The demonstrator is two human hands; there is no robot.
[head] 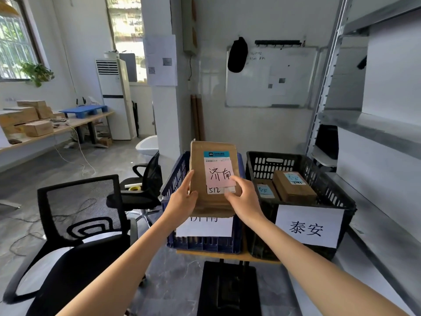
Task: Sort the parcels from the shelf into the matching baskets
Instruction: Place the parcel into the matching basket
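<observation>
Cardboard parcel [201,156]: flat, brown, pink note [219,175], over blue slotted basket [177,173].
Left hand [182,199]: gripping its 9 o'clock edge.
Right hand [246,201]: pinching its 4 o'clock corner.

Two hands: left hand [182,199] and right hand [245,201]. Three parcels: one held parcel [200,156], plus a big parcel [293,192] and a small parcel [259,181] in one basket. Two baskets: blue basket [176,174] and black basket [323,188]. Two white signs, one per basket: left sign [205,228] and right sign [309,226]. One pink note [219,174] and two blue notes [295,179]. Two chairs: near chair [84,208] and far chair [150,179]. One tape roll [134,188], one whiteboard [268,83], one air conditioner [114,99], one plant [37,73], one pallet [84,110]. At least five boxes [37,128] on the far table; the exact number is unclear.
</observation>
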